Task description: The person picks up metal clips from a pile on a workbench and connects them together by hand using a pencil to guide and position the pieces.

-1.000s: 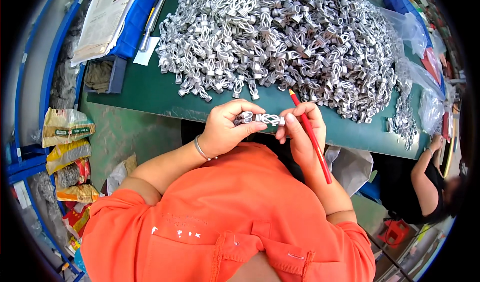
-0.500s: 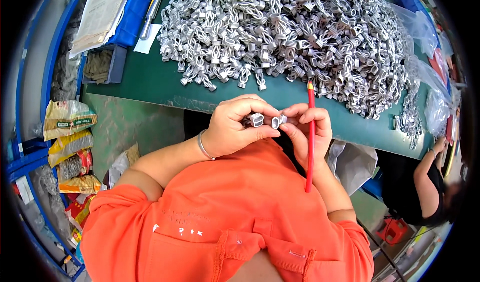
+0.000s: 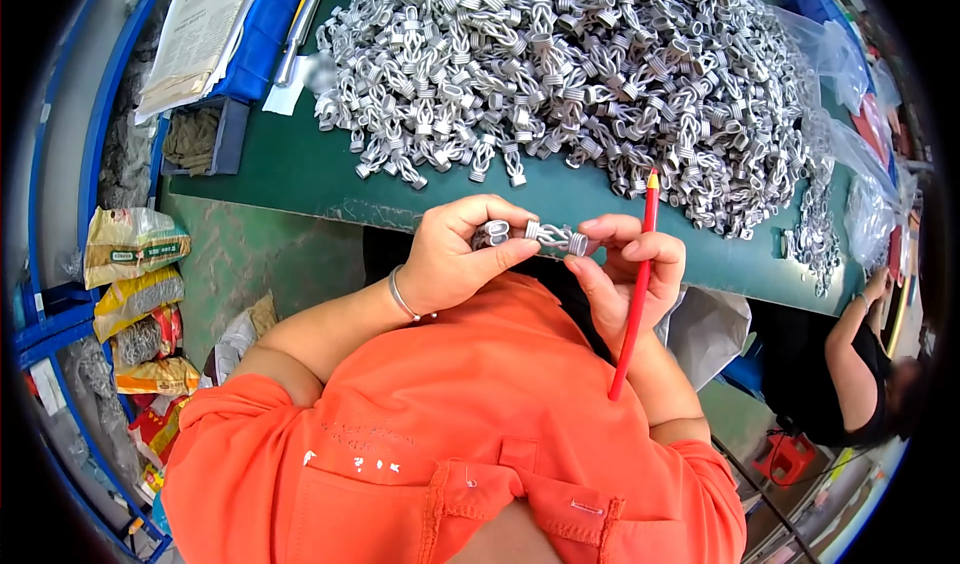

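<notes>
My left hand (image 3: 450, 249) is closed, a grey metal piece (image 3: 493, 231) with a hollow oval end between its thumb and fingers. A second grey twisted metal piece (image 3: 556, 237), with ribbed ends and an open braided middle, lies sideways between my two hands. Its right end is pinched by the thumb and fingertip of my right hand (image 3: 640, 276); its left end meets my left fingertips. Through the right-hand fingers also runs a red pencil (image 3: 636, 309), its light tip upward. Beyond my hands, a big heap of similar metal pieces (image 3: 560, 74) covers much of the green table (image 3: 300, 179).
A blue tray with newspapers (image 3: 200, 39) and a grey bin with cloth (image 3: 195, 142) stand at the far left. Blue shelving (image 3: 95, 94) and stacked bags (image 3: 140, 249) line the left. Clear plastic bags (image 3: 870, 214) lie at right, near another person's arm (image 3: 855, 364).
The metal piece between my hands has turned from end-on to lying sideways. My right hand and the pencil have shifted slightly right, and the piece in my left hand has tilted.
</notes>
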Motion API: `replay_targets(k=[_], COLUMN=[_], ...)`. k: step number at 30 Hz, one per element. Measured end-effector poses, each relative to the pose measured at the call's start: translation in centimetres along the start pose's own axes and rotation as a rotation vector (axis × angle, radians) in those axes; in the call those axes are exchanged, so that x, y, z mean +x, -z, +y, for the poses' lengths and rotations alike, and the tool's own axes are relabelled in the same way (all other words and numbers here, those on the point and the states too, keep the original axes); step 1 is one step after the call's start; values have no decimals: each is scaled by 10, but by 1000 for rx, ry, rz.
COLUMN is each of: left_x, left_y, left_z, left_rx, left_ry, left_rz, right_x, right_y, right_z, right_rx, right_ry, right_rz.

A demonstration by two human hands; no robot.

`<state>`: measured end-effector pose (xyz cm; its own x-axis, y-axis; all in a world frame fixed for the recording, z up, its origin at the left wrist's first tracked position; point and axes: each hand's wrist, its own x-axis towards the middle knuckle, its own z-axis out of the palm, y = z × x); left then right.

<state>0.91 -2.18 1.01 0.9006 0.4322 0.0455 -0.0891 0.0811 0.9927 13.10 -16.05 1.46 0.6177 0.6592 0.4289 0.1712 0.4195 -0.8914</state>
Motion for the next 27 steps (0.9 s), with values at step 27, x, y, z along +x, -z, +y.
replay_targets(k=[27], left_x=[-2], left_y=[13], left_z=[6], left_rx=[-469], left_ry=[333], left_rz=[246], right_x=[23], right_y=[-17], right_z=[37], right_rx=[-557], right_ry=[169], right_rz=[-77])
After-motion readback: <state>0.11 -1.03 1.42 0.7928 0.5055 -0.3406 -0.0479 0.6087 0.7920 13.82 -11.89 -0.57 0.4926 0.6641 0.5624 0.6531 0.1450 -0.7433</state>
